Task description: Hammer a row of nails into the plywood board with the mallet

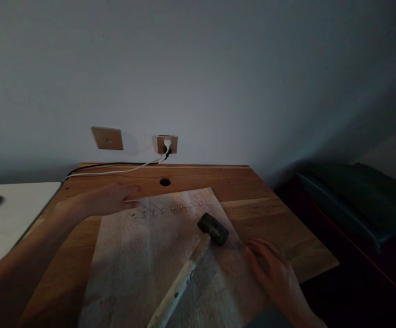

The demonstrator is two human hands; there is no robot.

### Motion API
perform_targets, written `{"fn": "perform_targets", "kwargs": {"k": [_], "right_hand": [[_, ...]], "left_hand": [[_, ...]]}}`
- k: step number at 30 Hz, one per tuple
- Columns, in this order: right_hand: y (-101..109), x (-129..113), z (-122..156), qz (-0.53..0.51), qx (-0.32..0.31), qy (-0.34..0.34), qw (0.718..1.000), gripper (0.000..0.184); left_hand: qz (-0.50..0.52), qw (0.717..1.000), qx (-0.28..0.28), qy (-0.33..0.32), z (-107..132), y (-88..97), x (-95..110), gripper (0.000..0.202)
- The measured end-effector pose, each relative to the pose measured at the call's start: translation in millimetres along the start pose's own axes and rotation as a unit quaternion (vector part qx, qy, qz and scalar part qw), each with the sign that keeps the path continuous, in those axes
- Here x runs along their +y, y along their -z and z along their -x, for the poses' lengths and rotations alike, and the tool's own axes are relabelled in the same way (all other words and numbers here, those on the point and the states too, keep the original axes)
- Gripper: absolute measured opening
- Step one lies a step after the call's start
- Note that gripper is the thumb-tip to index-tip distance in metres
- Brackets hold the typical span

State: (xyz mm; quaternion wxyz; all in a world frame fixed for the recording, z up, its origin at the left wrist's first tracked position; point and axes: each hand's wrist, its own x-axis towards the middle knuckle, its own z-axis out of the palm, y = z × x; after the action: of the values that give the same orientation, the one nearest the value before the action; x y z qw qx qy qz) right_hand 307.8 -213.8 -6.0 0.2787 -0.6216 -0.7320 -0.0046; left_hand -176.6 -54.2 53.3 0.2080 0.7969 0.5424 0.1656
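Note:
A flat wooden board [129,259] lies on the table, with a slanting row of several nails [162,210] standing up near its far edge. Across the board rests a mallet [213,229] with a dark head and a worn, white-painted handle, held by neither hand. My left hand [117,199] is at the board's far left corner, fingers stretched out and apart, with the thumb side against the edge. At the board's right edge is my right hand [269,266], its fingers extended and spread. Whether its fingertips press on the board or the table is too dark to tell.
The wooden table [252,212] has a round cable hole [165,182] near the wall. White and black cables [115,172] run to a wall socket [172,144]. A white surface [16,209] stands at left. A dark green cushion-like object [355,196] lies at right.

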Motion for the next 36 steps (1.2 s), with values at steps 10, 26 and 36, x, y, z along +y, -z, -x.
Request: {"fn": "perform_targets", "kwargs": {"k": [10, 26, 36], "right_hand": [[5, -54, -86, -0.057, -0.084, 0.03, 0.994, 0.026], [-45, -115, -177, 0.095, -0.28, 0.142, 0.945, 0.02], [-52, -126, -181, 0.074, -0.327, 0.188, 0.923, 0.014]], "left_hand": [[-0.073, 0.984, -0.158, -0.037, 15, 7.5, 35, 0.022], [-0.119, 0.98, -0.15, -0.055, 17, 0.2, 48, 0.026], [-0.126, 0.979, -0.143, -0.072, 16, -7.8, 57, 0.02]]}}
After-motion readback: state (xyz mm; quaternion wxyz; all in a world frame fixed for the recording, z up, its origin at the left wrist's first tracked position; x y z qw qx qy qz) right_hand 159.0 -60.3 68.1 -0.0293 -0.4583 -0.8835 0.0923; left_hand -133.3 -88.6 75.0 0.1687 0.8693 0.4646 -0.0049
